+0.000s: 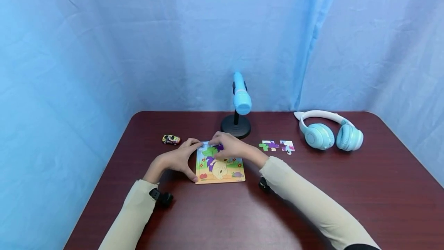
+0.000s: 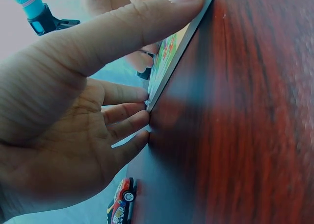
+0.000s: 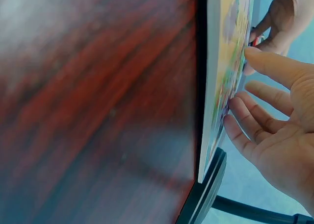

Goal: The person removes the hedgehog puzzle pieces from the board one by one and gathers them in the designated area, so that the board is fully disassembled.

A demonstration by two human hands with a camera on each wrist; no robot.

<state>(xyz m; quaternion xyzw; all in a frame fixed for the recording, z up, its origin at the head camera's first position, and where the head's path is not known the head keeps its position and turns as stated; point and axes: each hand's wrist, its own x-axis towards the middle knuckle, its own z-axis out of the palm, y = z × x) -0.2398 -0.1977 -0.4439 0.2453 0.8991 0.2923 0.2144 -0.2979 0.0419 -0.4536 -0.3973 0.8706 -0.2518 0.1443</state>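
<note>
A square jigsaw puzzle (image 1: 220, 171), printed with a cartoon figure with purple hair, lies flat on the dark wooden table. My left hand (image 1: 177, 160) spans its left side, thumb on the near corner and fairly straight fingertips against the far one; the left wrist view shows the fingers (image 2: 128, 94) lined up at the edge. Over the upper part of the picture, my right hand (image 1: 231, 146) touches the surface with its fingertips. In the right wrist view its thumb (image 3: 274, 64) is spread from the other fingers, and no piece shows between them.
Two loose puzzle pieces (image 1: 269, 145) lie right of the board. Behind it stands a blue microphone (image 1: 242, 101) on a round black base (image 1: 236, 127). A toy car (image 1: 171, 139) sits at the left, and blue cat-ear headphones (image 1: 320, 136) rest at the back right.
</note>
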